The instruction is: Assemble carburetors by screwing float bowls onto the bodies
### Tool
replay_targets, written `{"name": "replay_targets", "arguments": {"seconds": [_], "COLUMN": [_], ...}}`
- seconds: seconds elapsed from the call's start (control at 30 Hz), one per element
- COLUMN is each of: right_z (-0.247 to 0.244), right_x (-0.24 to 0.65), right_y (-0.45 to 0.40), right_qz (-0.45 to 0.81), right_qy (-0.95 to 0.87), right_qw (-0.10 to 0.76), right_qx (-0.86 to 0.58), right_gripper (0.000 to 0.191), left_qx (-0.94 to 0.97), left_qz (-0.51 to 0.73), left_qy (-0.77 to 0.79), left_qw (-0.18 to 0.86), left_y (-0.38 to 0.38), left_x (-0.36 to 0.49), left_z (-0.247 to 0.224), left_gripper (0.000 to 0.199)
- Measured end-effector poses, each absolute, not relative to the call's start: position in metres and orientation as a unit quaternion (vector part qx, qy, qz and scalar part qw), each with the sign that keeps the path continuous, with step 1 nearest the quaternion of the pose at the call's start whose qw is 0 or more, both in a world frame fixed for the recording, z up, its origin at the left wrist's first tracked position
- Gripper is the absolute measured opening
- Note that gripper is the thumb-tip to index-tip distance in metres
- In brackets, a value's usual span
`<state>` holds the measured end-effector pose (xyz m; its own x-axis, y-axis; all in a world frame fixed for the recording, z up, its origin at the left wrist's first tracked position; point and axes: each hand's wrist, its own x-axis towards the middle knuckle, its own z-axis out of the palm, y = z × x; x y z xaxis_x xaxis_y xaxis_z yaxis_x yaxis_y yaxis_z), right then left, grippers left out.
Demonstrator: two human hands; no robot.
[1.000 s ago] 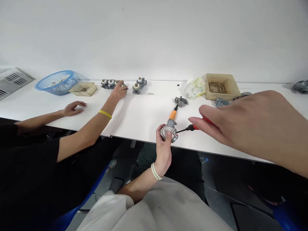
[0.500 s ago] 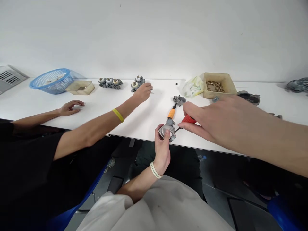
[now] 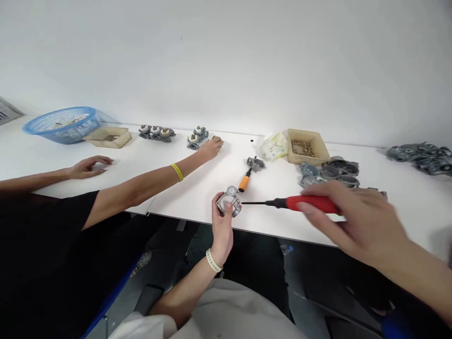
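The left hand (image 3: 222, 229) keeps a curled grip around a metal housing (image 3: 226, 199) at the near edge of the tabletop (image 3: 190, 193); the right hand (image 3: 363, 223) clasps a red-handled screwdriver (image 3: 293, 203), its long axis pointing leftward at the housing's right side, tip contact indeterminable.

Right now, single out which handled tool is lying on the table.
The orange-handled tool with a dark shaft, lying on the white tabletop; the other, the red-handled screwdriver, is in the right hand.

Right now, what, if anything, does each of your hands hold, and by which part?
Left hand: the metal carburetor, by its near side, thumb on its face. Right hand: the red-handled screwdriver, by its handle.
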<state>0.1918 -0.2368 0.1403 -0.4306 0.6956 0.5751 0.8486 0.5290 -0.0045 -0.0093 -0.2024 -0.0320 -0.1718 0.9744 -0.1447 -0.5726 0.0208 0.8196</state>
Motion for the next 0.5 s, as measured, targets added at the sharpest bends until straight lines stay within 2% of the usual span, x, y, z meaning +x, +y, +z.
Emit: {"name": "replay_targets", "arguments": {"seconds": [0.07, 0.1, 0.17, 0.23, 0.27, 0.3, 0.37, 0.4, 0.43, 0.5], "right_z": [0.133, 0.131, 0.131, 0.136, 0.139, 0.141, 0.138, 0.131, 0.122, 0.095], "right_x": [0.217, 0.233, 0.271, 0.311, 0.329, 0.345, 0.367, 0.373, 0.376, 0.376], "right_y": [-0.227, -0.215, -0.180, -0.136, -0.113, -0.091, -0.052, -0.035, -0.019, 0.007], "right_qz": [-0.139, -0.118, -0.046, -0.020, -0.031, -0.040, -0.055, -0.057, -0.056, -0.058], "right_qy": [-0.747, -0.693, -0.653, -0.608, -0.598, -0.612, -0.694, -0.720, -0.742, -0.781], "right_qw": [0.391, 0.461, 0.605, 0.633, 0.598, 0.515, 0.277, 0.222, 0.195, 0.197], "right_qx": [-0.520, -0.541, -0.454, -0.479, -0.532, -0.599, -0.662, -0.655, -0.639, -0.589], "right_gripper": [0.004, 0.011, 0.022, 0.025, 0.022, 0.017, 0.017, 0.018, 0.020, 0.028], "left_qx": [0.248, 0.248, 0.252, 0.261, 0.266, 0.271, 0.272, 0.262, 0.241, 0.180], "left_qz": [0.645, 0.640, 0.633, 0.625, 0.620, 0.615, 0.611, 0.610, 0.606, 0.585], "left_qy": [0.388, 0.382, 0.375, 0.373, 0.374, 0.375, 0.378, 0.379, 0.376, 0.362], "left_qw": [0.610, 0.618, 0.629, 0.634, 0.636, 0.638, 0.640, 0.644, 0.659, 0.703], "left_y": [-0.198, -0.196, -0.193, -0.193, -0.194, -0.195, -0.197, -0.195, -0.190, -0.165], "left_x": [-0.013, -0.013, -0.012, -0.009, -0.007, -0.006, -0.004, -0.005, -0.007, -0.017], "left_z": [-0.032, -0.032, -0.032, -0.035, -0.038, -0.041, -0.043, -0.040, -0.034, -0.009], "left_gripper": [0.032, 0.036, 0.046, 0.048, 0.047, 0.045, 0.042, 0.041, 0.038, 0.027]}}
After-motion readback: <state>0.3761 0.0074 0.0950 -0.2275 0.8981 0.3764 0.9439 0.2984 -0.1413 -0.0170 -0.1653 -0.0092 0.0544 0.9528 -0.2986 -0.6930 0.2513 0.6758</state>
